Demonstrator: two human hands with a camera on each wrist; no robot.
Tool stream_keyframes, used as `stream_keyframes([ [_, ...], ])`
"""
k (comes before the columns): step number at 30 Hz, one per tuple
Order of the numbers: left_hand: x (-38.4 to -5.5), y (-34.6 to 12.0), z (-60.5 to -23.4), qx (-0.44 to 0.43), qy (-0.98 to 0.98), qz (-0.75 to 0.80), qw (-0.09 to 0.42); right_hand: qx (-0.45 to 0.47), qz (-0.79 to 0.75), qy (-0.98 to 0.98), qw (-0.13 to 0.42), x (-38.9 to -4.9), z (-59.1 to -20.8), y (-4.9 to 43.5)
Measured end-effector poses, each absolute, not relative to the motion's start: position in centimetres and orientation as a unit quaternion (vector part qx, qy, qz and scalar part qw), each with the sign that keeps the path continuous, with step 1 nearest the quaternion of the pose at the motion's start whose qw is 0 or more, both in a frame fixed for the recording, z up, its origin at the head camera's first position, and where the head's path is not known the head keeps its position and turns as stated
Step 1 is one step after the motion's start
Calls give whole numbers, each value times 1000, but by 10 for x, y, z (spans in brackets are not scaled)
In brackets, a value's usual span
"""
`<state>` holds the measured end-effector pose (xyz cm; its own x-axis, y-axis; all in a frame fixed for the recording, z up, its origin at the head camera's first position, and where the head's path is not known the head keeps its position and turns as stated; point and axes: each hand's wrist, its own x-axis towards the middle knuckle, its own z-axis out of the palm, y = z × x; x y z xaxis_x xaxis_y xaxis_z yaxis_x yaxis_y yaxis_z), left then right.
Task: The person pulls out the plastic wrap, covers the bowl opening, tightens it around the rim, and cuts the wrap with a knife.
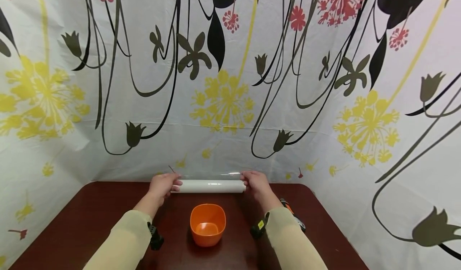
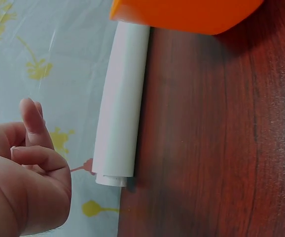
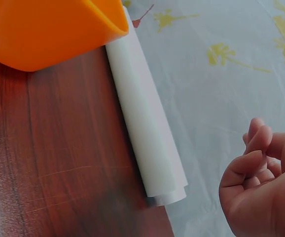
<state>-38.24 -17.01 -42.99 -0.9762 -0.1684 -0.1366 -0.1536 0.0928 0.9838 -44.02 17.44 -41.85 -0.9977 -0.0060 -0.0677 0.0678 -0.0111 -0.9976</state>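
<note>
A white roll of cling film [image 1: 212,186] lies crosswise near the far edge of the table, behind an orange bowl [image 1: 207,225]. From it a strip of clear film [image 1: 230,174] shows as a faint glossy band between the hands. At the roll's left end, my left hand [image 1: 163,186] pinches the film's edge between thumb and finger. My right hand [image 1: 257,185] does the same at the right end. Both wrist views show the roll [image 2: 122,103] apart from the hands, with the fingertips [image 3: 259,138] of the right hand together; the film itself is barely visible there.
Beside the right forearm lies a tool with an orange and black handle [image 1: 287,206], partly hidden by the sleeve. A flower-printed sheet [image 1: 223,154] hangs behind and at both sides of the dark red-brown table [image 1: 119,198].
</note>
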Motion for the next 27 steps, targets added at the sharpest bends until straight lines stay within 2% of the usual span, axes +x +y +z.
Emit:
stream_keyframes([
  [27, -383, -173, -408, 75, -747, -659, 43, -11, -704, 710, -9, -436, -390, 177],
])
